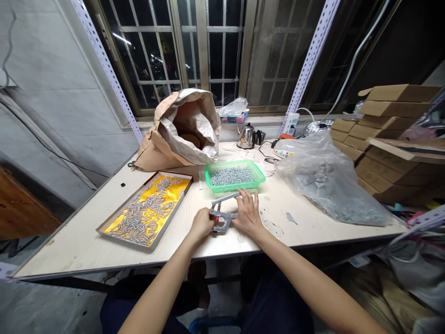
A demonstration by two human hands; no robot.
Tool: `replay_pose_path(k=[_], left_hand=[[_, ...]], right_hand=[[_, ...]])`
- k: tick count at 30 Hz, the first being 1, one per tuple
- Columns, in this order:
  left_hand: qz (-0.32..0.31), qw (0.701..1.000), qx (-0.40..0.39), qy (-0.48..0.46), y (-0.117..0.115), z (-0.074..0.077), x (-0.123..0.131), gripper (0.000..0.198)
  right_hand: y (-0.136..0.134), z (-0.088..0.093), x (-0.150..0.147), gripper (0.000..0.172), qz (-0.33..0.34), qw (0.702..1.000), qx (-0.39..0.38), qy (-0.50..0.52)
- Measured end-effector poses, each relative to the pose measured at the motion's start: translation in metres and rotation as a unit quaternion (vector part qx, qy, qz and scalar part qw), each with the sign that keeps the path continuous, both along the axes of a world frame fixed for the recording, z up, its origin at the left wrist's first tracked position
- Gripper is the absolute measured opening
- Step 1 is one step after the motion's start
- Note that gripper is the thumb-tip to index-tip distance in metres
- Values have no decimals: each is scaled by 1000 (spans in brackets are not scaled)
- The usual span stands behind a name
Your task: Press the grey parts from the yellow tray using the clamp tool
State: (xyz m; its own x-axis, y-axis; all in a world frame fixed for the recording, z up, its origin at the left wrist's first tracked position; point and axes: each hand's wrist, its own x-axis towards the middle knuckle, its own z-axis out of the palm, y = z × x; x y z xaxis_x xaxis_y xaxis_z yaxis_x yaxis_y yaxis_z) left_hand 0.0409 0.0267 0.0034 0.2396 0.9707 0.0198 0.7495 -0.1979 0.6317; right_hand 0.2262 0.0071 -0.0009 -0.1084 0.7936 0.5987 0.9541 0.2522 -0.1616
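Close to the table's front edge, both hands are on a grey tool (224, 224) with a hinged lever, a looped frame, dark coil-like parts and a bit of red. My left hand (202, 225) is closed at the tool's left end, its fingertips partly hidden. On the other side, my right hand (248, 211) grips it, fingers over the raised lever and thumb by the frame's right end. Just beyond stands a green plastic basket (208, 183) of small grey metal pieces. Left of my hands lies a shallow tray (189, 188) lined with yellow, holding many similar pieces.
A large open paper sack (153, 144) leans at the back left. A steel kettle (246, 137) stands behind the basket. To the right are a clear plastic bag (320, 171) of small parts and stacked cardboard boxes (392, 109). A grey scrap (291, 218) lies near my right arm.
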Motion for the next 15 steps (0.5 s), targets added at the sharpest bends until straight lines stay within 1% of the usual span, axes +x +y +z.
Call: replay_pose_path(k=[2, 4, 5, 7, 10, 11, 12, 13, 14, 15], left_hand=[[-3, 999, 6, 35, 6, 1, -6, 7], [28, 998, 4, 52, 19, 7, -13, 7], [52, 998, 1, 45, 28, 14, -14, 8], [84, 996, 11, -12, 50, 33, -12, 11], [78, 983, 90, -139, 79, 65, 3, 16], [88, 977, 114, -157, 86, 72, 5, 22], [89, 975, 129, -156, 90, 77, 4, 28], [88, 976, 142, -140, 92, 78, -3, 32], [90, 977, 156, -113, 92, 76, -16, 33], [100, 978, 165, -76, 90, 71, -34, 32]], right_hand=[[0, 1, 2, 50, 2, 1000, 3, 1], [1, 1, 2, 49, 10, 1000, 8, -2], [1, 2, 2, 49, 15, 1000, 11, -4], [1, 2, 1, 49, 27, 999, 18, -14], [0, 0, 0, 46, 40, 998, 33, -33], [0, -1, 1, 44, 45, 997, 40, -42], [0, -4, 2, 44, 47, 997, 46, -51], [2, -7, 3, 45, 47, 996, 54, -61], [3, -10, 5, 47, 43, 995, 64, -65], [5, -13, 6, 51, 45, 994, 72, -66]])
